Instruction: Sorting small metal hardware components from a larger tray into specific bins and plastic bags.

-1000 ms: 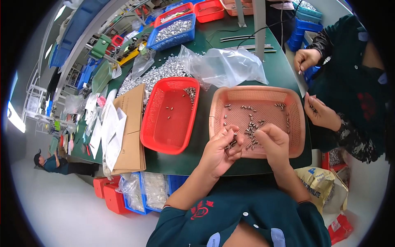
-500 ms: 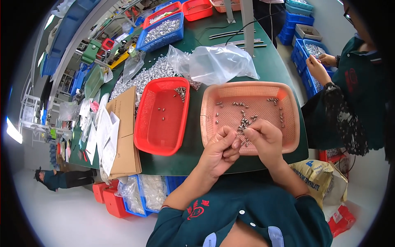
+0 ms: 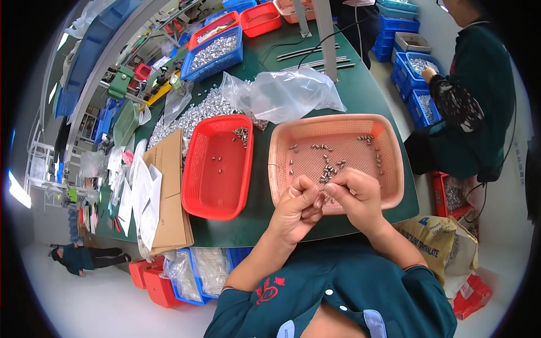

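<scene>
My left hand (image 3: 297,207) and my right hand (image 3: 360,198) meet over the near side of a pale orange perforated basket (image 3: 395,188). Both are closed, thumb against fingers, with the fingertips almost touching. Whatever lies between them is too small and covered to name. Under the fingers, small metal cylindrical pieces (image 3: 328,172) form a loose heap, and others are scattered across the basket floor. To the left stands a red basket (image 3: 217,191) holding a small cluster of metal pieces (image 3: 241,135) in its far right corner and a few loose ones.
Behind the baskets lie a clear plastic bag (image 3: 293,93) and a pile of shiny metal parts (image 3: 197,110). Cardboard (image 3: 172,208) and papers (image 3: 149,191) flank the red basket. A metal post (image 3: 327,45) rises from the table; a co-worker (image 3: 479,96) stands at the right.
My hands remain together over the basket, fingers shifted slightly. The table view has slid a little left and down. The co-worker at the right has turned and moved away from the table.
</scene>
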`<state>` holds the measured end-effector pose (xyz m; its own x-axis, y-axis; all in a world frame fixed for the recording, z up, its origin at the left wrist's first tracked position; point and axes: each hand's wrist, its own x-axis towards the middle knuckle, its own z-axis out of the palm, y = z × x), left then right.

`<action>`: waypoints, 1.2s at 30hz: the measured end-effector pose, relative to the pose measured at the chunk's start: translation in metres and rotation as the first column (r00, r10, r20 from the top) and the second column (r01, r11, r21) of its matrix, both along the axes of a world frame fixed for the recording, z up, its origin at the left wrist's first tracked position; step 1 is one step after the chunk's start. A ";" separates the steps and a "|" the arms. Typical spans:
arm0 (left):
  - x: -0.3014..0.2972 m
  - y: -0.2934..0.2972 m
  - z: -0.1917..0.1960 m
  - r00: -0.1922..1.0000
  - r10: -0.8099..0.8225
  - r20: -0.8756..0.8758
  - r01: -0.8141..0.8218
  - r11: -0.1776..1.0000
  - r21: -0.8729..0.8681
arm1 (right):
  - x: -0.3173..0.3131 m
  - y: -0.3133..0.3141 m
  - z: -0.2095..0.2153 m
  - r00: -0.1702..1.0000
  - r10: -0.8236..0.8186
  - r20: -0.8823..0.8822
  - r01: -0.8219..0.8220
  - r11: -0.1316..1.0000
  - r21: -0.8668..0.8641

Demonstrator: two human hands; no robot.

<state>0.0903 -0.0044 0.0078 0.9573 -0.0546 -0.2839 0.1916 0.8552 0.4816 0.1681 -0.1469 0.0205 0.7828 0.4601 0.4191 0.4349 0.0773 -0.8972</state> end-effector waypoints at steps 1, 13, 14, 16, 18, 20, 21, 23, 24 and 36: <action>0.001 0.000 0.000 1.000 -0.006 0.008 0.006 1.000 0.006 | 0.001 -0.002 0.001 1.000 -0.006 0.003 0.006 1.000 0.000; -0.001 -0.007 0.008 0.998 0.055 -0.019 -0.049 0.973 0.226 | 0.000 -0.005 -0.009 1.000 -0.015 -0.007 0.015 0.999 -0.035; 0.000 -0.010 0.010 0.996 0.082 -0.020 -0.075 0.971 0.227 | -0.004 -0.002 -0.013 1.000 -0.016 -0.015 0.015 1.000 -0.026; 0.001 -0.011 0.009 0.995 0.090 -0.040 -0.078 0.968 0.237 | -0.005 -0.001 -0.018 0.999 -0.027 0.019 0.027 0.999 -0.045; 0.002 -0.012 0.010 0.991 0.115 -0.070 -0.090 0.952 0.294 | -0.010 0.003 -0.021 0.724 0.207 -0.658 -0.036 0.964 0.264; 0.005 -0.008 0.010 0.989 0.126 -0.072 -0.091 0.927 0.365 | -0.002 0.001 -0.026 0.601 0.297 -0.742 -0.028 0.936 0.352; 0.007 -0.006 0.010 0.987 0.151 -0.061 -0.112 0.899 0.423 | 0.000 0.000 -0.025 0.629 0.271 -0.729 -0.004 0.938 0.346; 0.008 -0.001 0.011 0.981 0.158 -0.112 -0.098 0.902 0.420 | 0.004 -0.006 -0.018 0.841 0.028 -0.540 0.043 0.992 0.118; 0.007 0.001 0.011 0.983 0.151 -0.108 -0.101 0.923 0.372 | 0.009 -0.008 -0.014 0.980 -0.110 -0.166 0.098 0.992 -0.079; 0.004 0.007 0.008 0.991 0.022 -0.133 -0.012 0.997 0.080 | 0.014 -0.008 0.000 0.852 -0.165 0.497 0.348 0.888 -0.301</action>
<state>0.0948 0.0024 0.0154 0.9110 -0.0109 -0.4123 0.2447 0.8190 0.5190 0.1819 -0.1552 0.0205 0.6631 0.4592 0.5911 0.7483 -0.3885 -0.5377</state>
